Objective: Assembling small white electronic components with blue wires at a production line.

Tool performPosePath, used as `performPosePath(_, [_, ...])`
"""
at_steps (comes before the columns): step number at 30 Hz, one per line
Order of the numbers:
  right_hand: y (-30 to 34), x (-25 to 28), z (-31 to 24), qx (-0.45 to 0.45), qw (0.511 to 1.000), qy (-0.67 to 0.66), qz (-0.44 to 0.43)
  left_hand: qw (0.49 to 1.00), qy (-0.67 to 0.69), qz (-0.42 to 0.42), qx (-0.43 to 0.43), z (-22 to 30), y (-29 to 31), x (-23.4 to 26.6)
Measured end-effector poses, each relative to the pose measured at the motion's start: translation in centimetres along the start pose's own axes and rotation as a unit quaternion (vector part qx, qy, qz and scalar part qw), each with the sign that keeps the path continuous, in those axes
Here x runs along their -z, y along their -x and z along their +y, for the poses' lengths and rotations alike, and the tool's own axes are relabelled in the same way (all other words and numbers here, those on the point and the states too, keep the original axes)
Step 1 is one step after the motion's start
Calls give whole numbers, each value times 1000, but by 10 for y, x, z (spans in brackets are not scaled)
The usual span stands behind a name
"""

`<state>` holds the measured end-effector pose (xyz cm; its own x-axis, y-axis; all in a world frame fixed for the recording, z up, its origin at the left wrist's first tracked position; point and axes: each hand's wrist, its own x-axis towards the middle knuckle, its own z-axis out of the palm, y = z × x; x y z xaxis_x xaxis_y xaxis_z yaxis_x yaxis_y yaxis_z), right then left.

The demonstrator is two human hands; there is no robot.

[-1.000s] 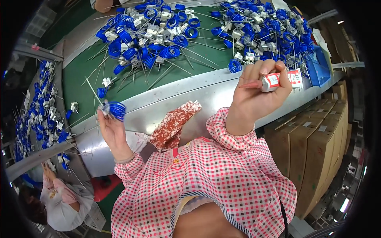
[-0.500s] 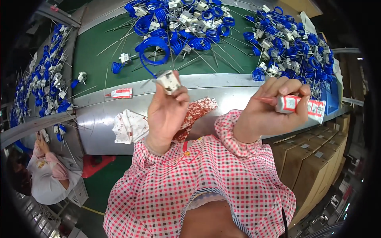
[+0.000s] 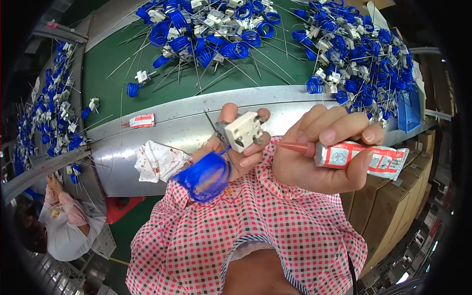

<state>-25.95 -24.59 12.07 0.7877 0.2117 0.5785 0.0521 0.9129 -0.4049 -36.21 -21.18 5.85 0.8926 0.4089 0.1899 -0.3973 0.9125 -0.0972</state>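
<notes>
My left hand (image 3: 236, 142) grips a thermostat, its white block (image 3: 244, 131) turned face-on between the fingers and its coil of blue tubing (image 3: 204, 178) hanging below, somewhat blurred. In my right hand (image 3: 329, 157) is a red-and-white glue tube (image 3: 361, 158), fingers wrapped around it. The tube's red pointed nozzle (image 3: 295, 147) is directed left at the white block, with a small gap between them. Behind my hands, a second similar tube (image 3: 141, 120) lies on the metal bench edge, and a stained white cloth (image 3: 160, 161) is beside my left forearm.
Piles of similar blue-coiled thermostats cover the green belt (image 3: 113, 69) ahead and the far right (image 3: 354, 54). More lie along the left line (image 3: 59, 98). Cardboard boxes (image 3: 393, 196) stand at right. At far left another person (image 3: 69, 221) works near a red stool (image 3: 120, 209).
My left hand has turned the thermostat and brought it nearer, so its coil now hangs below. The right hand has moved closer with the tube, bringing the nozzle near the block.
</notes>
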Motion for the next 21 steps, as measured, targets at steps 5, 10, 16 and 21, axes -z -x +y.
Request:
performPosePath(5, [3,3,-1,-8,997,50,-67,997,83,6,-4,-9,-6,-8])
performPosePath(10, [3,3,-1,28,995,48,-78,993,113,-14,-1,-12,-13,-17])
performPosePath(16, [6,-13,8,84,994,1,-67,987,159,-16,28,-7,-17,-19])
performPosePath(21, [6,-13,8,62,995,14,-77,982,180,-38,36,-8,-19,-16])
